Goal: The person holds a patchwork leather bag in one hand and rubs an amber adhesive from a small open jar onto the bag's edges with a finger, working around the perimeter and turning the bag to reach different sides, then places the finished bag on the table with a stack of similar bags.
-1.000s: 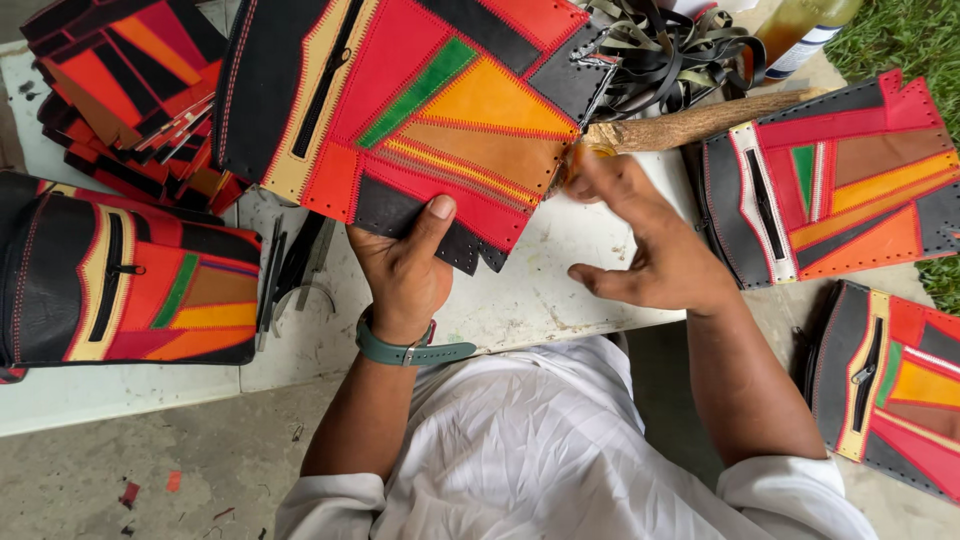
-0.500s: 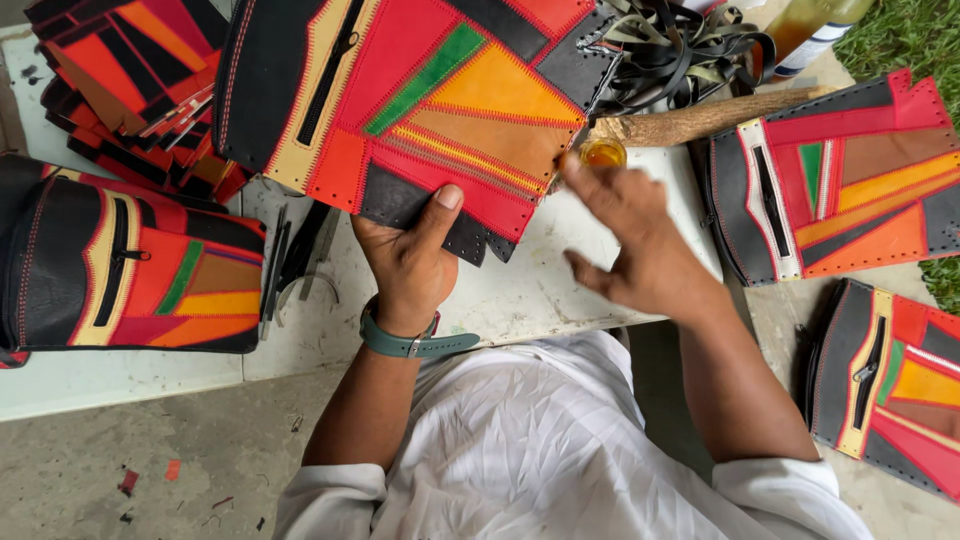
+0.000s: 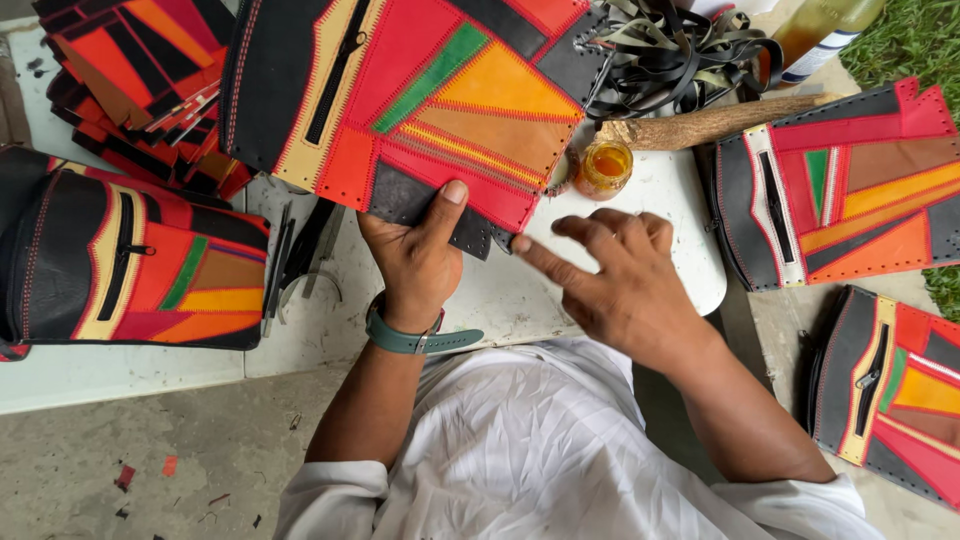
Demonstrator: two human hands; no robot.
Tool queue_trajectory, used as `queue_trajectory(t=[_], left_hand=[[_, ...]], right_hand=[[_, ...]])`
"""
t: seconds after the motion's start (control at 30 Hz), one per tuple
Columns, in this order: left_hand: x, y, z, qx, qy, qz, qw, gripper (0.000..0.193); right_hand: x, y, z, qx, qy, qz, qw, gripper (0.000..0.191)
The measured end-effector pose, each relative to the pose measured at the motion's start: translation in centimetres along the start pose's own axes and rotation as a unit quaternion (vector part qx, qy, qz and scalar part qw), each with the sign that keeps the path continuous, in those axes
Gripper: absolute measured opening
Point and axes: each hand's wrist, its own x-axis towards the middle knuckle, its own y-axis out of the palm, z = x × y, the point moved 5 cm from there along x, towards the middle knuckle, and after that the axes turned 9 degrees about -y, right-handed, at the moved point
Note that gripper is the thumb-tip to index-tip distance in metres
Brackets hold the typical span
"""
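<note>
White cloth (image 3: 520, 450) of the person's shirt fills the near bottom of the view, with both forearms reaching up from it toward a white table (image 3: 520, 290). Left hand (image 3: 415, 255), a green watch (image 3: 415, 340) on its wrist, grips the lower edge of a patchwork panel (image 3: 420, 90): thumb pressed flat on top of the red and dark strip, the other fingers tucked under it and out of sight. Right hand (image 3: 610, 270) is loosely spread just beside it, index finger stretched out so its tip meets the panel's lower right corner, the remaining fingers curled and holding nothing.

The panel is tilted, lifted over the table's middle, stitched from black, cream, red, green, orange and brown pieces with a zip near its left side. Just past its right edge stands a small jar (image 3: 603, 168) of amber stuff, and behind that lies a brown stick (image 3: 720, 120) near a tangle of dark straps (image 3: 680, 50). Left of the hands, a finished bag (image 3: 120, 260) lies flat, with thin tools (image 3: 300, 250) between it and the left hand. A stack of panels (image 3: 130, 70) sits at far left. Two more bags (image 3: 840, 190) (image 3: 890, 390) rest at right, and a bottle (image 3: 820, 30) stands by grass at the top corner.
</note>
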Motion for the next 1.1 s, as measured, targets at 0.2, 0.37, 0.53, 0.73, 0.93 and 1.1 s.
queue_trajectory(t=[0.2,0.37,0.53,0.73,0.93,1.1], left_hand=[[0.1,-0.2,0.2,-0.017,-0.004,-0.012,1.000,0.039],[-0.6,0.0,-0.5,0.003,0.021,-0.053,0.998,0.039],[-2.2,-0.7,-2.2,-0.261,-0.088,0.036,0.961,0.041],[-1.7,-1.5,-1.6,-0.093,-0.041,0.016,0.995,0.043],[-1.8,-1.2,-1.0,0.091,0.003,0.004,0.996,0.023],[-1.4,-0.1,-0.4,0.081,-0.023,-0.013,0.996,0.027]], right_hand=[[-0.4,0.7,1.4,-0.048,0.005,-0.008,0.999,0.072],[-0.6,-0.6,-1.8,-0.001,0.054,-0.010,0.998,0.050],[-1.4,2.6,-10.0,-0.060,0.135,0.048,0.988,0.046],[-2.0,9.1,-14.6,-0.086,0.164,0.147,0.972,0.046],[-1.9,9.3,-14.8,-0.065,0.177,0.153,0.970,0.050],[-4.1,4.8,-12.8,-0.040,0.196,0.077,0.977,0.050]])
